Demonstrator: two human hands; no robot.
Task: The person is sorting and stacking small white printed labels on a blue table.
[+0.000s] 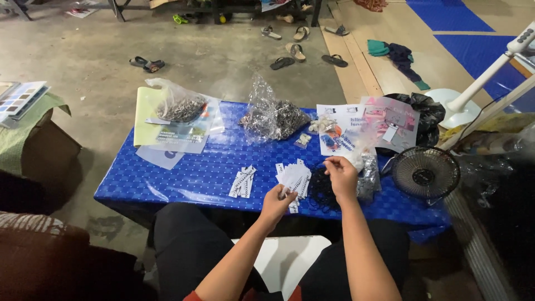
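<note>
— Briefly, describe the surface and the room.

— Low table (184, 175) under a blue dotted cover, on a bare concrete floor (223, 50). Sandals (295, 51) lie scattered beyond it; a small black fan (426, 173) sits at the table's right end. Two clear bags of small metal parts (273, 118) rest at the far edge.

— State of the hands?

— Left hand (277, 203) grips a fanned stack of white paper tags (294, 179) near the front edge, long axes pointing away from the person and slightly right. Right hand (341, 175) is pinched at the fingertips; I cannot tell on what. A second tag pile (243, 181) lies just left.
</note>
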